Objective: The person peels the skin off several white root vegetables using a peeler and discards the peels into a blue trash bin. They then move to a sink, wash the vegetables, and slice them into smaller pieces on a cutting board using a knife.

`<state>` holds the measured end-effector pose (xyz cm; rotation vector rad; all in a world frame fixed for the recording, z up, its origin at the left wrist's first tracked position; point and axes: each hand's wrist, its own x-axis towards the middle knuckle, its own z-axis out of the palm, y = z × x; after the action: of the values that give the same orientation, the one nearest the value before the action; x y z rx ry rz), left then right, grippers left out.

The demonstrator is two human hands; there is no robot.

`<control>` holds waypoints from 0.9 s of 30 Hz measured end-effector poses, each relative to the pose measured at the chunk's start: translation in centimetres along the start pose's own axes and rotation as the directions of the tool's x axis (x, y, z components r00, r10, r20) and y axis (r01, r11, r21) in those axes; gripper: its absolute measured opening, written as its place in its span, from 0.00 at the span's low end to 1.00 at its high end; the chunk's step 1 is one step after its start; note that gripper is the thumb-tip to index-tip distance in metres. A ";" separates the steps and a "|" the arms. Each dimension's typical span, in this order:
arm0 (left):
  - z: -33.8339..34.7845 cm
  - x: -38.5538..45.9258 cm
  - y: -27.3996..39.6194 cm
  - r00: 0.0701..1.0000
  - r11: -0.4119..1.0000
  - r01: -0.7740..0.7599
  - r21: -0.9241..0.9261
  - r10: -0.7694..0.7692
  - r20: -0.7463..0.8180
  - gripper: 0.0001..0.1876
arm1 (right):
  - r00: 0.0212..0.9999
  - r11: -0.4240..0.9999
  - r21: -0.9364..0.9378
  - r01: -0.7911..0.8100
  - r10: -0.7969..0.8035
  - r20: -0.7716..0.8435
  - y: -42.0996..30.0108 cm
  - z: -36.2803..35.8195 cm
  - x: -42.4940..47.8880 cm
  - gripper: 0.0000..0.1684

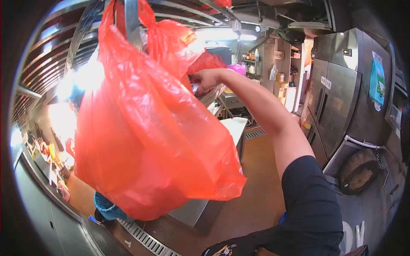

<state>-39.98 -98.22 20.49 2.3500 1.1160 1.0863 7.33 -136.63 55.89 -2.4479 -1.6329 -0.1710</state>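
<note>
A big red plastic bag point(150, 137) hangs from a metal upright point(133, 24) and covers much of the middle of the view. Behind its right edge, my right hand point(205, 81) reaches up beside a shelf edge, with the arm stretched from the lower right. The fingers curl near a small pale item that I cannot make out; the bag and shelf partly hide them. A second red bag point(169, 44), gathered at its top, hangs just left of the hand. My left hand is not in view.
Steel cabinets point(336, 96) stand at the right, near a round wooden chopping block point(358, 171). Below the bag are a steel counter point(189, 212), a blue-lined bin point(107, 208) and a floor drain grate point(147, 240). Another counter point(38, 192) runs along the left.
</note>
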 end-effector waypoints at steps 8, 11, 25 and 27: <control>1.3 5.3 9.1 0.982 0.975 -0.187 -0.123 0.184 -0.034 0.10 | 0.736 0.986 -0.086 -0.142 0.047 -0.675 -2.2 -1.8 -16.6 0.41; 4.4 7.8 15.8 0.954 0.933 -0.298 -0.201 0.298 -0.026 0.10 | 0.524 0.966 -0.138 -0.217 -0.004 -0.852 -1.6 -2.0 -22.4 0.38; 9.4 11.9 46.3 0.757 0.647 -0.578 -0.497 0.653 -0.029 0.10 | -0.185 0.897 -0.277 -0.344 -0.354 -0.917 -12.1 -8.4 -40.0 0.32; 9.7 11.9 47.3 0.755 0.649 -0.572 -0.502 0.656 -0.013 0.10 | -0.290 0.959 -0.214 -0.188 -0.262 -0.921 -12.1 -8.3 -40.5 0.34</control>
<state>-3.27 -119.22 46.62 2.3650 -0.0907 1.1541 -19.34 -170.45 56.96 -1.0937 -0.6637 -1.9838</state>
